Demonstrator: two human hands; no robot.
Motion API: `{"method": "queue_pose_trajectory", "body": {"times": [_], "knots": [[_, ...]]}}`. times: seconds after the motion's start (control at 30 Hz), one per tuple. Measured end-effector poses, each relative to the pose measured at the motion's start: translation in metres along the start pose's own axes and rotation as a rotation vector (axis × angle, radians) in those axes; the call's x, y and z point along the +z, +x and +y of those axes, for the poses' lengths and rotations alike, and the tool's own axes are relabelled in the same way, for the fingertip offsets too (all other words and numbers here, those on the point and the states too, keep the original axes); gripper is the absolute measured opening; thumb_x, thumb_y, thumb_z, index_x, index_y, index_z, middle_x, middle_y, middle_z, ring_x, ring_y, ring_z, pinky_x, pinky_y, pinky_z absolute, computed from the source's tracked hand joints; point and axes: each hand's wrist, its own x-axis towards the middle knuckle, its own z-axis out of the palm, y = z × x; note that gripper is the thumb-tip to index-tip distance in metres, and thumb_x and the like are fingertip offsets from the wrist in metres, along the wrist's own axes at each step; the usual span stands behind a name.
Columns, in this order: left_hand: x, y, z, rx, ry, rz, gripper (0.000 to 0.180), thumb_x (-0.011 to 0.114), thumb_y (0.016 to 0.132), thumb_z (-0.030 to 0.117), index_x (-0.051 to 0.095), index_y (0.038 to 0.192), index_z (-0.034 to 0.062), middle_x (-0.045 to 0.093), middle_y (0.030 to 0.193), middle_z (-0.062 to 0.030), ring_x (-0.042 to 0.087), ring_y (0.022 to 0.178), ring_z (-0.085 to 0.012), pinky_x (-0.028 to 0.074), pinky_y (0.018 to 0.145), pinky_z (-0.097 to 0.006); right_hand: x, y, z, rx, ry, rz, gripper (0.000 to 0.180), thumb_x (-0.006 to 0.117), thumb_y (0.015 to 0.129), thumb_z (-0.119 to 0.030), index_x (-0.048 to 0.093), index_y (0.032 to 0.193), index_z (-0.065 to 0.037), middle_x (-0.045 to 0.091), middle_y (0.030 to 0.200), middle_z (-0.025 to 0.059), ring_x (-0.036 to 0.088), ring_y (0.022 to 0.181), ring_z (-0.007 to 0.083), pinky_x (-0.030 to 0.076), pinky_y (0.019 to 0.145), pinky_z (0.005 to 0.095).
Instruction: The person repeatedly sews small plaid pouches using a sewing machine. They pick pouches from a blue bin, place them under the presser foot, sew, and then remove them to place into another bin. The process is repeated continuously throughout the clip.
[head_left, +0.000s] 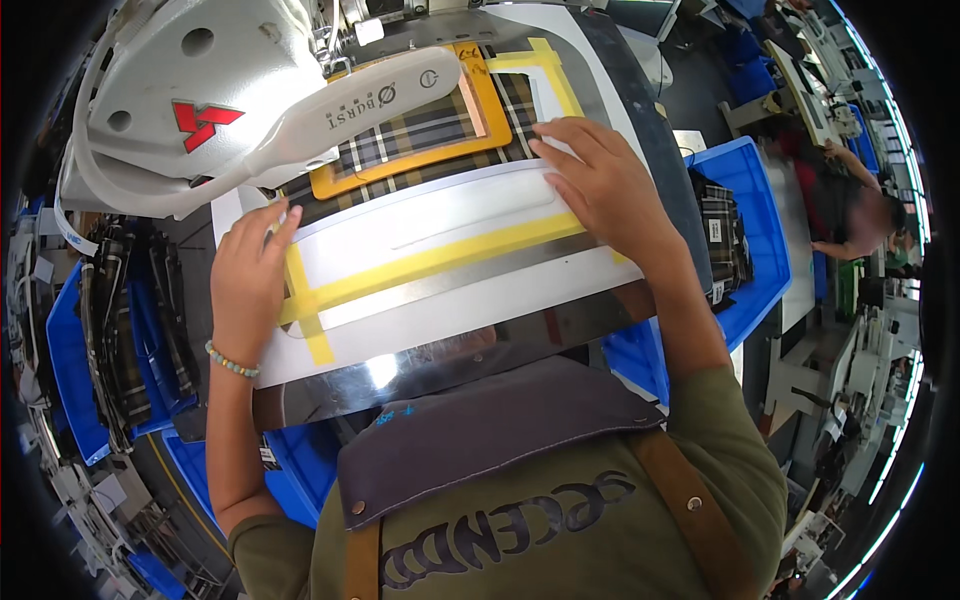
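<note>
A piece of dark plaid fabric [519, 118] lies under an orange clamp frame [420, 165] beneath a white sewing machine head [215, 75]. At the fabric's left edge is my left hand [250, 270], with thumb and fingers apart. My right hand [605, 190] is at its right edge, fingers spread, fingertips touching the fabric and the white plate [440, 215] in front of it. Neither hand appears to grip anything. Yellow tape [430, 262] outlines the plate. A pale, tongue-shaped light [365, 105] partly covers the frame.
Blue bins [765, 215] with plaid pieces stand to the right, and another blue bin [72, 370] with plaid garments is at left. The shiny table edge [440, 365] runs before my body. Someone in red [850, 215] works at a far-right table.
</note>
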Motion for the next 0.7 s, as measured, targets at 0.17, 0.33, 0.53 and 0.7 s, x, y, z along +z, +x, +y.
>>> {"method": "queue_pose_trajectory", "body": {"times": [0.17, 0.33, 0.53, 0.7], "knots": [[-0.003, -0.018, -0.001, -0.255, -0.305, -0.001, 0.041, 0.068, 0.085, -0.004, 0.069, 0.125, 0.0025, 0.066, 0.131, -0.014, 0.063, 0.117, -0.0339, 0.052, 0.099, -0.041, 0.007, -0.017, 0.01, 0.104, 0.056, -0.129, 0.043, 0.065, 0.097, -0.027, 0.065, 0.137, -0.008, 0.047, 0.156, 0.0108, 0.037, 0.147, 0.0333, 0.031, 0.12, 0.0452], [0.004, -0.02, 0.014, -0.226, -0.223, -0.019, 0.049, 0.074, 0.086, 0.005, 0.066, 0.135, 0.0061, 0.058, 0.145, -0.0163, 0.053, 0.135, -0.0357, 0.043, 0.112, -0.043, 0.008, -0.02, 0.013, 0.128, 0.103, -0.147, 0.044, 0.054, 0.104, -0.035, 0.064, 0.141, -0.011, 0.044, 0.159, 0.01, 0.035, 0.149, 0.0329, 0.026, 0.122, 0.0452], [0.008, -0.022, 0.013, -0.247, -0.179, -0.108, 0.052, 0.077, 0.089, 0.025, 0.065, 0.138, 0.0123, 0.047, 0.157, -0.0171, 0.035, 0.148, -0.0393, 0.032, 0.119, -0.049, 0.009, -0.018, 0.013, 0.132, 0.12, -0.171, 0.046, 0.051, 0.105, -0.041, 0.066, 0.139, -0.013, 0.046, 0.159, 0.0091, 0.034, 0.15, 0.0322, 0.025, 0.123, 0.0455], [0.008, -0.023, 0.009, -0.262, -0.269, -0.055, 0.04, 0.077, 0.088, 0.02, 0.072, 0.126, 0.0089, 0.052, 0.153, -0.0159, 0.04, 0.145, -0.0396, 0.035, 0.118, -0.047, 0.008, -0.018, 0.011, 0.138, 0.126, -0.162, 0.044, 0.054, 0.105, -0.038, 0.066, 0.139, -0.013, 0.046, 0.159, 0.0088, 0.034, 0.15, 0.0321, 0.026, 0.123, 0.0456]]}}
